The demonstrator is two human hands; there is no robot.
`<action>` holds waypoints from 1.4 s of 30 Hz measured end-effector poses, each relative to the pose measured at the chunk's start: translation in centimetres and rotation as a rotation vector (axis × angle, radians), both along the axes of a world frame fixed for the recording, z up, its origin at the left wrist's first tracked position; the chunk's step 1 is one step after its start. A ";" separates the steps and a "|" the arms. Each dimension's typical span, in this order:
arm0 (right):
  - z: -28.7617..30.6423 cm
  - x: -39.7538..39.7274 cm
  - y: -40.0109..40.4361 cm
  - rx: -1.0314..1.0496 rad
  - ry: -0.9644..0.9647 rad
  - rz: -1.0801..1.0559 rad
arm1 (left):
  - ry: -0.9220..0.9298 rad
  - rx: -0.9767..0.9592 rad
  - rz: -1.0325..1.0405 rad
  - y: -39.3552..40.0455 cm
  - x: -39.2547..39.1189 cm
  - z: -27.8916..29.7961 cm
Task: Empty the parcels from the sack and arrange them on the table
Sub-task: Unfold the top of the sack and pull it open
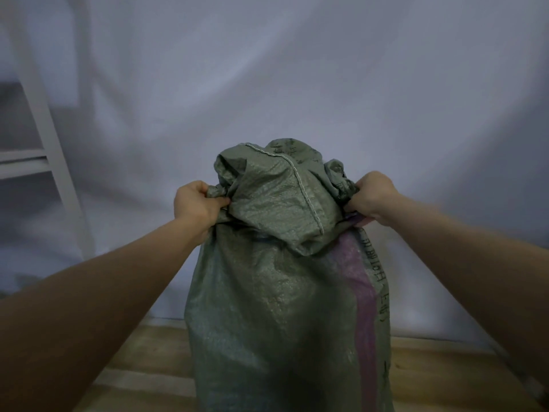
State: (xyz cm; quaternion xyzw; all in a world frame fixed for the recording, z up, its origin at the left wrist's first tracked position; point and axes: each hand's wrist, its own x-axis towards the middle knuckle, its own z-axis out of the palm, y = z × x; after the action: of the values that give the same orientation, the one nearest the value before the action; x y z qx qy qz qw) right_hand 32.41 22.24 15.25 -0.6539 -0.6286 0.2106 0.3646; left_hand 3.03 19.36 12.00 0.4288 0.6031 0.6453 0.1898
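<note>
Both hands are clenched tight on the sack (276, 292). The left hand (194, 203) has its fingers curled round a bunched wad of the woven fabric at the sack's upper left corner, and the right hand (372, 196) grips a similar twisted gather at the upper right, with both bare arms stretched out in front of the person.

The sack stands upright between the arms, its long axis running vertical. It is grey-green woven plastic with a purple stripe (361, 292) down its right side and dark printing along that edge, too blurred to read. The top end, with a white stitched seam (306, 194), is crumpled and folded forward over the front. Whatever is inside is hidden.

Its lower part rises from a wooden counter (142, 367). Behind hangs a pale draped cloth backdrop (297, 69), and a white frame with crossbars (38, 138) stands at the far left.
</note>
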 end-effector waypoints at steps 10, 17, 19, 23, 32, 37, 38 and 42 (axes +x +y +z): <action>3.0 0.6 0.7 0.583 0.033 -0.165 | 0.018 0.265 -0.002 2.8 1.8 5.6; 4.0 0.7 0.4 0.583 -0.061 -0.171 | 0.029 0.107 -0.001 3.3 0.6 6.3; 4.4 0.4 0.4 0.697 0.035 -0.206 | 0.008 0.212 -0.004 3.4 0.7 7.5; 3.0 0.8 0.9 0.398 -0.189 -0.132 | 0.076 -0.022 0.007 3.4 0.7 4.7; 3.2 0.6 0.5 0.538 -0.064 -0.240 | 0.081 0.052 0.038 3.8 0.7 4.8; 4.0 0.3 0.8 0.472 -0.081 -0.224 | 0.016 0.051 0.010 3.7 0.8 5.0; 4.8 0.0 0.8 0.574 -0.013 -0.254 | -0.010 0.119 0.005 3.9 0.8 6.6; 5.1 -0.5 0.9 0.782 0.132 -0.247 | 0.052 0.240 0.039 3.4 0.2 7.4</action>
State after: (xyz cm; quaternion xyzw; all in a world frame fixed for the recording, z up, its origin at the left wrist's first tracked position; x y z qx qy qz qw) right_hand 31.95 23.10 20.32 -0.5217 -0.5533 -0.0481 0.6476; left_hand 3.26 22.76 19.43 0.4532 0.5343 0.7052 0.1088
